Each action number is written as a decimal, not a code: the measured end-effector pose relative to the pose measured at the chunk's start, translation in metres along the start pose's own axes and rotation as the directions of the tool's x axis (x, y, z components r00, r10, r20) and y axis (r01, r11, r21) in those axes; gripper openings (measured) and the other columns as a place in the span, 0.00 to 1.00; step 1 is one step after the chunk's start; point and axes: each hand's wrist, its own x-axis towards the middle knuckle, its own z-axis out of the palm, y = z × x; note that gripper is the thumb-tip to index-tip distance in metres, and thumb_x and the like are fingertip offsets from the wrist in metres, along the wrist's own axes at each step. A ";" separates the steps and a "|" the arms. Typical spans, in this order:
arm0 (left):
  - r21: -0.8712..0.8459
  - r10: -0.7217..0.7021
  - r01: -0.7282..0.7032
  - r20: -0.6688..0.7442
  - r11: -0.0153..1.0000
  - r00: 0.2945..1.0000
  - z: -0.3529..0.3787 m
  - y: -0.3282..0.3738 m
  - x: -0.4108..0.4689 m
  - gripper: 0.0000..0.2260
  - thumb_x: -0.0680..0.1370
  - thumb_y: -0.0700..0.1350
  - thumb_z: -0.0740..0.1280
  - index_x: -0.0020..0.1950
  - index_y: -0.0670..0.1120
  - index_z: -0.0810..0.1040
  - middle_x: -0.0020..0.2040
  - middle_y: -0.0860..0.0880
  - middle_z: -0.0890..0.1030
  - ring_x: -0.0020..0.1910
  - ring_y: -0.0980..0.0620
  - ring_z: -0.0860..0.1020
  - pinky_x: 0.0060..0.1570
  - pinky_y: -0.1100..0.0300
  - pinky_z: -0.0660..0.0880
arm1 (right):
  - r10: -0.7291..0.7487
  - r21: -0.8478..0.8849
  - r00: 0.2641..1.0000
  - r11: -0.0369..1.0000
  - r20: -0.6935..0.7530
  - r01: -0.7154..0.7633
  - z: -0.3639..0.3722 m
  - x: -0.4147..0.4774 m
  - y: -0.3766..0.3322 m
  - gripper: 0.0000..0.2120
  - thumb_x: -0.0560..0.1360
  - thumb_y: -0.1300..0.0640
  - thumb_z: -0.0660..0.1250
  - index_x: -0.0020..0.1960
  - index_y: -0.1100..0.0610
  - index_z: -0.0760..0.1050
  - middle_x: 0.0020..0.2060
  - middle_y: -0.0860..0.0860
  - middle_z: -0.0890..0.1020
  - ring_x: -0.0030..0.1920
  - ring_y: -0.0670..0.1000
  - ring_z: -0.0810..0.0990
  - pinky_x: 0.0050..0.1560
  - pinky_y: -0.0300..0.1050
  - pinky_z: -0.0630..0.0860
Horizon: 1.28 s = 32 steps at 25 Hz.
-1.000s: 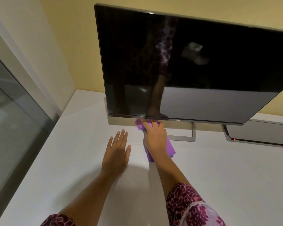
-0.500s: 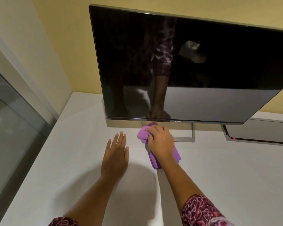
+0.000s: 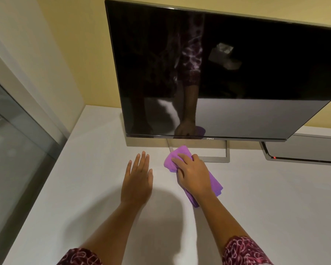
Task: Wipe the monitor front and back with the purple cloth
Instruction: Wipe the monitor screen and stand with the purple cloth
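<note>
A black Dell monitor [image 3: 218, 73] with a dark, reflective screen stands on a silver frame stand [image 3: 226, 153] at the back of the white table [image 3: 84, 178]. My right hand [image 3: 193, 174] grips the bunched purple cloth [image 3: 175, 156] just in front of and below the monitor's bottom edge; part of the cloth trails out under my wrist. My left hand [image 3: 138, 177] lies flat on the table with straight fingers, a little left of the cloth, holding nothing. The monitor's back is hidden.
A second screen or device [image 3: 302, 152] with a small red light sits at the right behind the monitor. A yellow wall rises close behind. A glass panel [image 3: 13, 142] and the table's left edge lie at the left.
My right hand has drawn the cloth back from under the monitor's bottom edge toward me and slightly right, bunching it. The left hand has stayed flat in place.
</note>
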 end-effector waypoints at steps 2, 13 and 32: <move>-0.003 0.005 -0.005 -0.001 1.000 1.000 -0.001 0.000 -0.001 0.24 0.78 0.50 0.51 0.72 0.43 0.67 0.72 0.44 0.68 0.70 0.44 0.68 0.68 0.45 0.65 | 0.172 0.111 0.983 0.980 -0.057 -0.165 -0.005 0.002 0.004 0.13 0.73 0.56 0.69 0.58 0.53 0.78 0.55 0.54 0.81 0.48 0.56 0.79 0.46 0.49 0.79; -0.020 0.045 -0.044 0.033 0.999 0.998 0.000 0.002 -0.003 0.39 0.75 0.60 0.24 0.76 0.44 0.54 0.77 0.48 0.55 0.76 0.49 0.54 0.75 0.53 0.46 | 0.301 0.026 0.951 0.954 -0.065 -0.300 -0.009 -0.025 0.036 0.17 0.71 0.59 0.72 0.59 0.54 0.78 0.57 0.55 0.80 0.49 0.59 0.79 0.44 0.52 0.79; -0.091 0.144 -0.147 -0.041 0.985 0.989 0.027 0.094 0.010 0.27 0.82 0.56 0.43 0.74 0.42 0.63 0.74 0.45 0.64 0.73 0.46 0.61 0.72 0.50 0.58 | 0.667 0.218 0.742 0.736 -0.068 -0.641 -0.040 0.010 0.113 0.16 0.79 0.54 0.60 0.66 0.55 0.72 0.66 0.54 0.72 0.61 0.56 0.71 0.58 0.49 0.74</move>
